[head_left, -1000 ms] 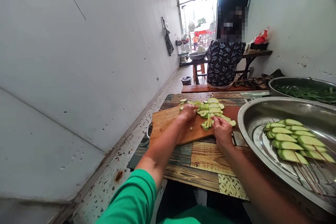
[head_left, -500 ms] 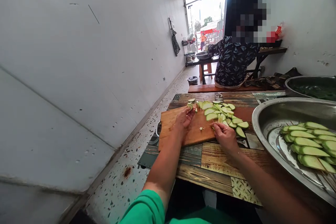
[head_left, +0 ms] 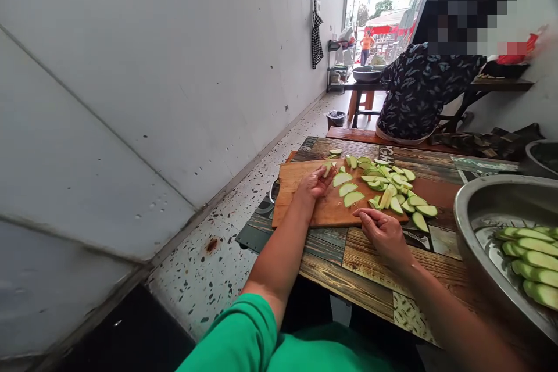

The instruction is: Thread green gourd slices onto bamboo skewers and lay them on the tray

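Observation:
My left hand (head_left: 316, 183) is closed around a pale green-edged slice (head_left: 328, 170), perhaps zucchini, above the far left part of the wooden cutting board (head_left: 292, 195). My right hand (head_left: 383, 229) pinches the near end of a thin skewer (head_left: 356, 206) at the board's front edge. Three half-round slices (head_left: 347, 189) line up along it, between my two hands, and appear threaded on. The skewer's far end reaches the slice in my left hand. A loose heap of cut slices (head_left: 383, 177) covers the board's right side and spills onto the table.
On the right of the patchwork wooden table (head_left: 322, 261) stands a large metal basin (head_left: 464, 226) with stacked slices (head_left: 538, 258). Another basin (head_left: 543, 154) is behind it. A person (head_left: 429, 93) sits on a bench (head_left: 349, 136) ahead. A white wall (head_left: 152, 99) runs along the left.
The view has shifted, so the table things sit farther right or lower. Three slices now show in a row between my hands, apart from the heap. Both hands keep their grip.

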Available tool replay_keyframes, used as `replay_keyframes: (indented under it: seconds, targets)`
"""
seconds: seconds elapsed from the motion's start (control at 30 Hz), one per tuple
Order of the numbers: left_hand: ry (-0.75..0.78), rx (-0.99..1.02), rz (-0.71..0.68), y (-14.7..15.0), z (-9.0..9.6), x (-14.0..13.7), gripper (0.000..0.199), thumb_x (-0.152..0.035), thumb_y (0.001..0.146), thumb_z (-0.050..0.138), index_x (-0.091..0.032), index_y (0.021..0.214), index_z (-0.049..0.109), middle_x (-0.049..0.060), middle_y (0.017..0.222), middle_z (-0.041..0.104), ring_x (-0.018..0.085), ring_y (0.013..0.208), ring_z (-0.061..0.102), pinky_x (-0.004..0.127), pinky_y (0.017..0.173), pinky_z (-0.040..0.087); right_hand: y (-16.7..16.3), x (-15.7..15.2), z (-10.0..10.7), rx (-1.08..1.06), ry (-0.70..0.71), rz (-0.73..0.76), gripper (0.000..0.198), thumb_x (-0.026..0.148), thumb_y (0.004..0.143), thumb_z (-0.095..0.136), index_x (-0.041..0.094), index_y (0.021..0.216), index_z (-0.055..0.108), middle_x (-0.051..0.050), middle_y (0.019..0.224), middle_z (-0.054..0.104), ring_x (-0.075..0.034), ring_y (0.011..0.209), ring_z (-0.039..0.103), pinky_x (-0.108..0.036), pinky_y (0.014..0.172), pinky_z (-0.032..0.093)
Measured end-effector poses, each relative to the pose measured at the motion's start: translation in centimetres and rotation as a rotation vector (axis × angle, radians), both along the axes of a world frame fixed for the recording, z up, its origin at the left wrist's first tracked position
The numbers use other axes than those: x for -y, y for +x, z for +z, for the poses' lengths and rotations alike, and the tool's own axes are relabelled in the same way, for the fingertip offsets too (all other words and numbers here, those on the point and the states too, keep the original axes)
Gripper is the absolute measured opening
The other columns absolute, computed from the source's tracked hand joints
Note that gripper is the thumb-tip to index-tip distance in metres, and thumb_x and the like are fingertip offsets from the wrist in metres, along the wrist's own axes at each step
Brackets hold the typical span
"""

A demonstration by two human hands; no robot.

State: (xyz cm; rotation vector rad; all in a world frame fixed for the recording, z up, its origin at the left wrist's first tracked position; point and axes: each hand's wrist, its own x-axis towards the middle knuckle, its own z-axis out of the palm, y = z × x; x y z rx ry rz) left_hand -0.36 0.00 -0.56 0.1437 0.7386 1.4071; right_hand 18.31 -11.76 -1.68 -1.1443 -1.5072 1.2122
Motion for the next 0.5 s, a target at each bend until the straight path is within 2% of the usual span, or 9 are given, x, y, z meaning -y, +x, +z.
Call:
replay_keyframes:
  seconds: [0.07, 0.23, 0.5]
  targets:
    - [-0.039, -0.01, -0.027, -0.3, 0.0, 0.1, 0.011, -0.008, 0.084, 0.052, -0.012, 0.083, 0.061, 0.008, 0.083, 0.069, 0.015, 0.079, 0.068, 0.028, 0.076, 0.056, 0.0, 0.1, 0.2, 0.031, -0.008, -0.002, 0.049, 0.057, 0.077, 0.055, 0.011, 0.091, 0.065, 0.005, 0.046, 0.035, -0.008, 0.041, 0.029, -0.022, 0.04, 0.016]
    - [-0.067, -0.036, 0.046, -0.7, 0.5, 0.2, 0.013, -0.007, 0.084, 0.051, -0.013, 0.074, 0.056, 0.009, 0.083, 0.067, 0.017, 0.087, 0.067, 0.029, 0.081, 0.054, -0.1, 0.3, 0.8, 0.096, -0.009, 0.005, 0.051, 0.058, 0.073, 0.056, 0.01, 0.086, 0.067, 0.004, 0.046, 0.037, -0.008, 0.042, 0.029, -0.022, 0.04, 0.018]
    - [0.056, -0.108, 0.086, -1.3, 1.2, 0.7, 0.013, -0.004, 0.082, 0.053, -0.012, 0.072, 0.056, 0.006, 0.076, 0.066, 0.019, 0.091, 0.067, 0.038, 0.091, 0.052, -0.3, 0.5, 1.2, 0.103, 0.005, 0.007, 0.05, 0.058, 0.073, 0.056, 0.011, 0.084, 0.068, 0.003, 0.047, 0.041, -0.008, 0.042, 0.031, -0.022, 0.039, 0.02]
